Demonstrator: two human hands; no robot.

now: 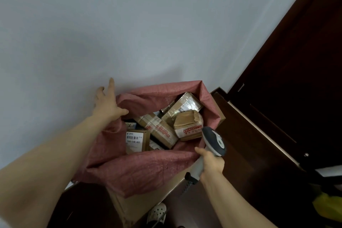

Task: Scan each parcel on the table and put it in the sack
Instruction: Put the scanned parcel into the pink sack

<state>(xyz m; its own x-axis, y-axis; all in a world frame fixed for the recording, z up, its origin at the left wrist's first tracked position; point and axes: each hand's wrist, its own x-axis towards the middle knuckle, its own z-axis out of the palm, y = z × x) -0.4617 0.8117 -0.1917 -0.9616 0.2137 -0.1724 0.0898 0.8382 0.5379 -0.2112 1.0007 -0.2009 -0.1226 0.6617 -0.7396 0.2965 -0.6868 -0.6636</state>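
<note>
Red woven sack [144, 170] stands open against the wall [129, 24], holding several taped cardboard parcels [188, 126]. Left hand [107, 103], fingers spread straight, rests on the sack's far-left rim. Right hand [211, 163] grips a scanner [214, 140] by its handle at the near-right rim.

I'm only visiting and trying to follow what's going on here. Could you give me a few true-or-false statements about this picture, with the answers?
1. The right hand holds the scanner. True.
2. The sack is empty. False: several parcels lie inside it.
3. The left hand grips a parcel. False: its fingers are spread by the sack's rim and hold no parcel.
4. A labelled parcel in the sack shows a barcode. True.
</note>
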